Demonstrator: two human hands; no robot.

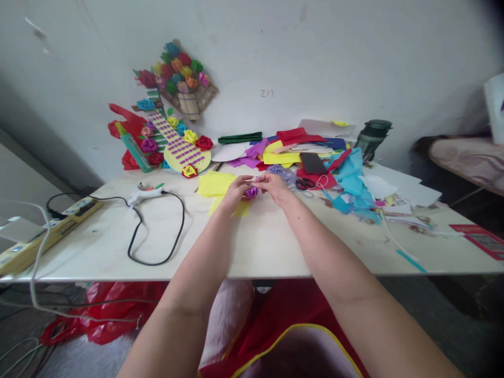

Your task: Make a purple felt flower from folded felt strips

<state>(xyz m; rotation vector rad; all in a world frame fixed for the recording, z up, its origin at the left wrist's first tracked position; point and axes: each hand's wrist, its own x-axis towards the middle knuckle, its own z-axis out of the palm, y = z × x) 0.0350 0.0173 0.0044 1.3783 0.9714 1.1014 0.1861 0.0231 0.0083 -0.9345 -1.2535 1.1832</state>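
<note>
Both my hands meet over the middle of the table with their fingertips pinched close together. My left hand (pixel 237 190) and my right hand (pixel 274 188) are closed on a small purple paper flower (pixel 252 193), whose shiny folds show below the fingers. Its upper part is mostly covered by the fingertips. Yellow paper sheets (pixel 214 184) lie just beside and beneath my left hand. To the right of my right hand are black-handled scissors (pixel 305 184) and a crumpled pale lilac piece (pixel 284 173).
A white glue gun (pixel 145 194) with a looping black cable lies left, near a yellow power strip (pixel 51 236). Behind stand a glue bottle (pixel 134 149) and a flower-trimmed guitar shape (pixel 183 149). Coloured papers (pixel 285 155), a phone (pixel 313 163), blue scraps (pixel 350 181) and a dark bottle (pixel 372 137) occupy the right.
</note>
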